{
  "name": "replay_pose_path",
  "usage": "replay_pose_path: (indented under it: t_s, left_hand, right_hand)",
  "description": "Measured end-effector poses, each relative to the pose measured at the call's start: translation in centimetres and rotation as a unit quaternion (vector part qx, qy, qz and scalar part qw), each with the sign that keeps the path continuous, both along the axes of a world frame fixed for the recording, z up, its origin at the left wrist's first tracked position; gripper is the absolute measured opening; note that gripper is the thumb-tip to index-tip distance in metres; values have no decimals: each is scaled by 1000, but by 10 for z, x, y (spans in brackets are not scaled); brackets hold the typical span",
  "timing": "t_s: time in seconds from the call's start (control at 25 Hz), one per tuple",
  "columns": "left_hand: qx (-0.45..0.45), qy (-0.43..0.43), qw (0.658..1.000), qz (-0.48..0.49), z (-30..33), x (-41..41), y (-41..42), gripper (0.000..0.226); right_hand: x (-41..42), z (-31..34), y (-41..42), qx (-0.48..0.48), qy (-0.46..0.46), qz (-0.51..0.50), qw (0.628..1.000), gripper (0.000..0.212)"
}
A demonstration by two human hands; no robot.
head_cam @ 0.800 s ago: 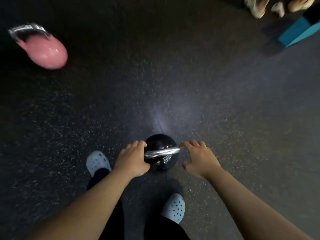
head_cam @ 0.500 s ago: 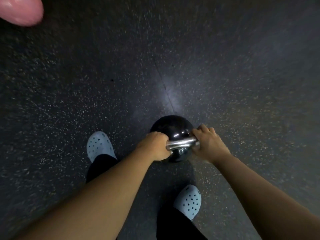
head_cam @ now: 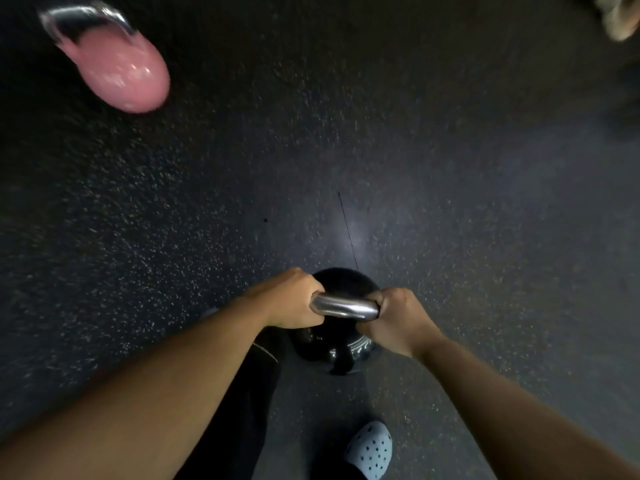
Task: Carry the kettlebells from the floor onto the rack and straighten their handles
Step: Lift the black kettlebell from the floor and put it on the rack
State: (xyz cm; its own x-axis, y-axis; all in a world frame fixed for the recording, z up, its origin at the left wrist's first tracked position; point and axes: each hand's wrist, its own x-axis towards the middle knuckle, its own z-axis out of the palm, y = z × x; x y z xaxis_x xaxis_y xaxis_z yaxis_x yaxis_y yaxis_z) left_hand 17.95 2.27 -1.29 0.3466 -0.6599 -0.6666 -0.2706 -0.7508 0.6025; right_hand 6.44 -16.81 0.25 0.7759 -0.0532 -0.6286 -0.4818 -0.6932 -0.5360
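Both hands are closed around the chrome handle (head_cam: 343, 307) of the black kettlebell (head_cam: 334, 344), one at each end of the bar. The left hand (head_cam: 289, 299) wraps the left end with its fingers (head_cam: 304, 284) curled tight over the top of the bar, pressed side by side, the knuckles bunched. The right hand (head_cam: 398, 320) wraps the right end the same way, its fingers (head_cam: 393, 296) folded into a fist over the metal with no gap between them. Only a short bare stretch of shiny bar shows between the two fists. The black ball of the kettlebell hangs directly under the fingers, its glossy body showing below and behind the bar; whether it touches the speckled dark floor (head_cam: 450, 202) cannot be told from this angle. Below the right fist, near the frame's bottom edge, a pale blue perforated clog (head_cam: 370, 448) stands on the floor. A pink kettlebell (head_cam: 121, 67) with a chrome handle lies well apart from the fingers, far up and to the left, blurred.
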Motion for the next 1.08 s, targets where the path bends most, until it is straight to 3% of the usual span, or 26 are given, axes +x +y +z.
replay_pose_path:
  t_s: [0.16,0.36,0.48,0.8,1.08]
  left_hand:
    - [-29,-36,999,19,58,99,24,25]
    - [-44,-122,990,54,129,253,61,27]
    - [-46,-170,982,65,161,340,71,21]
    - [2,-315,945,91,176,557,70,11]
    - [-3,-332,932,144,190,727,75,15]
  right_hand:
    - [108,61,23,-25,-64,7,998,4]
    - [275,122,49,-22,-141,33,989,20]
    - [368,143,55,-24,-190,51,980,10]
    - [611,148,52,-15,-278,85,957,9]
    - [798,177,55,-37,-264,103,958,4]
